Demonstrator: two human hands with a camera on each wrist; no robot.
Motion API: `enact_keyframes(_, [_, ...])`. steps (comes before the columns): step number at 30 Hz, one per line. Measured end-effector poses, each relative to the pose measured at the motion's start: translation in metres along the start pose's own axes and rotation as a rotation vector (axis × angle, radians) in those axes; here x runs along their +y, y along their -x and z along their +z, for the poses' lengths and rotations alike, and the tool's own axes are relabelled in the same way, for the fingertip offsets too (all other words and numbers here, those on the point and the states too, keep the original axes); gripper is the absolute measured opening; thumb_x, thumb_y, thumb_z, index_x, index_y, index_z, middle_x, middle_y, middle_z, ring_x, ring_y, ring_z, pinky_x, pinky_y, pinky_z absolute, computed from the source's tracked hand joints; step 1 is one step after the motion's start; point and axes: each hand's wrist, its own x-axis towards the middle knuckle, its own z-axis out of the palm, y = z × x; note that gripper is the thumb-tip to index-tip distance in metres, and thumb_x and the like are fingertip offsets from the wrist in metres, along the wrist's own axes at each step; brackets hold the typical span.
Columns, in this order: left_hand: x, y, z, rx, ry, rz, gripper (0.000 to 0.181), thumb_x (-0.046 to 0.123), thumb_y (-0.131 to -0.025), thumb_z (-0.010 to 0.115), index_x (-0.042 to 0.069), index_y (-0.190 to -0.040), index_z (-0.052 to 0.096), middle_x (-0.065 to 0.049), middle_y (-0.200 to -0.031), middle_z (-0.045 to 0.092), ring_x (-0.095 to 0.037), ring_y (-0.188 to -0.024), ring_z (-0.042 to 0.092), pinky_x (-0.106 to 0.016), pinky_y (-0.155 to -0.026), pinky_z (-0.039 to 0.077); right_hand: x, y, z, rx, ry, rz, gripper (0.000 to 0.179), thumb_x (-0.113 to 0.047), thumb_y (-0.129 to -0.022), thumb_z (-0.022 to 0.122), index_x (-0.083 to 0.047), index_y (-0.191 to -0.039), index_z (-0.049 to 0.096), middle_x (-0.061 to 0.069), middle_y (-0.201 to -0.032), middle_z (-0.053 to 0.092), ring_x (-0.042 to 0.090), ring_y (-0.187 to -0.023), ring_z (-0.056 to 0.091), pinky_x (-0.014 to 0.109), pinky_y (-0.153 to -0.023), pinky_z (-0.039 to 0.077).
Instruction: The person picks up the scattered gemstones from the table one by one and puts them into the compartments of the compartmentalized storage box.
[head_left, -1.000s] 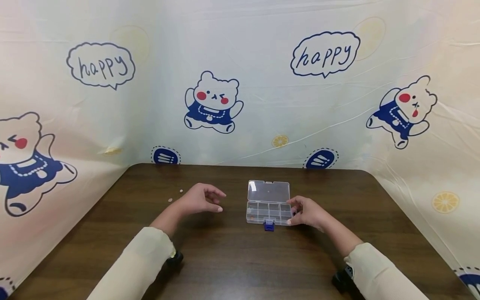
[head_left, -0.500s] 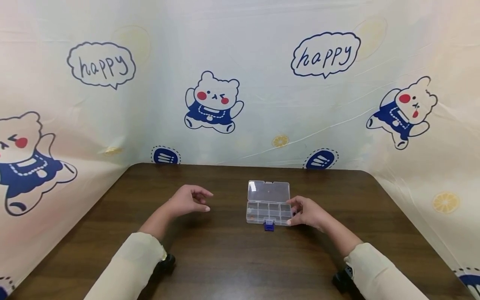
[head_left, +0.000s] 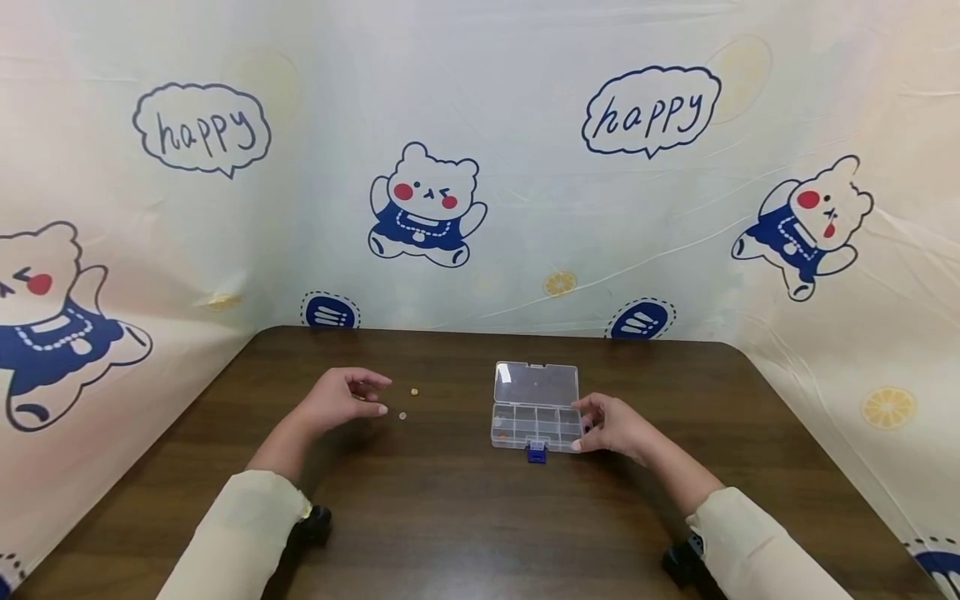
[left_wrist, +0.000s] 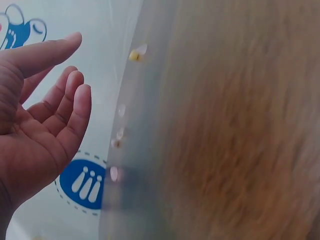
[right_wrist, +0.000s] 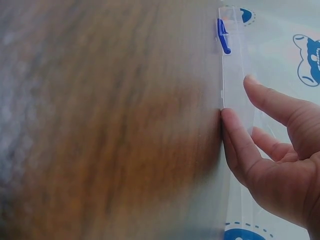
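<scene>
Gripped at its right end by the right hand [head_left: 617,427], one clear box [head_left: 513,444] rests on the table [head_left: 450,533]; the left hand [head_left: 340,402] holds nothing, thumb and fingers parted. We count eight compartments [head_left: 526,414], one open lid [head_left: 540,386], one blue latch [head_left: 537,454]. Beside the left hand lie one yellow piece [head_left: 414,392] and one pale piece [head_left: 402,416]; the left wrist view shows blurred others.
</scene>
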Motion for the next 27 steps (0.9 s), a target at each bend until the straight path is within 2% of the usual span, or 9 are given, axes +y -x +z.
enact_keyframes(14, [-0.023, -0.001, -0.019, 0.068, 0.025, -0.059, 0.047, 0.008, -0.078, 0.081, 0.000, -0.122, 0.065, -0.022, -0.116, 0.064, -0.026, -0.096, 0.060, -0.036, -0.081, 0.053, 0.001, 0.001, 0.000, 0.004, -0.003, -0.011, 0.065, -0.003, -0.069, 0.087, 0.000, -0.126, 0.056, 0.013, -0.098, 0.055, 0.021, -0.075, 0.054, 0.031, -0.068, 0.048])
enact_keyframes(19, [-0.031, -0.006, -0.021, 0.062, -0.008, -0.076, 0.047, 0.008, -0.078, 0.082, 0.000, -0.121, 0.066, -0.020, -0.113, 0.066, -0.025, -0.095, 0.060, -0.036, -0.082, 0.053, 0.001, 0.001, 0.001, 0.012, -0.002, 0.013, 0.064, -0.003, -0.069, 0.087, -0.001, -0.126, 0.057, 0.012, -0.099, 0.056, 0.022, -0.078, 0.055, 0.031, -0.071, 0.050])
enact_keyframes(27, [-0.042, -0.012, -0.022, 0.049, -0.066, -0.103, 0.042, 0.009, -0.077, 0.083, 0.001, -0.115, 0.070, -0.015, -0.102, 0.068, -0.022, -0.088, 0.060, -0.032, -0.074, 0.053, 0.002, 0.000, 0.000, 0.009, 0.005, 0.018, 0.065, -0.005, -0.069, 0.087, -0.002, -0.126, 0.057, 0.012, -0.099, 0.057, 0.022, -0.079, 0.056, 0.032, -0.073, 0.051])
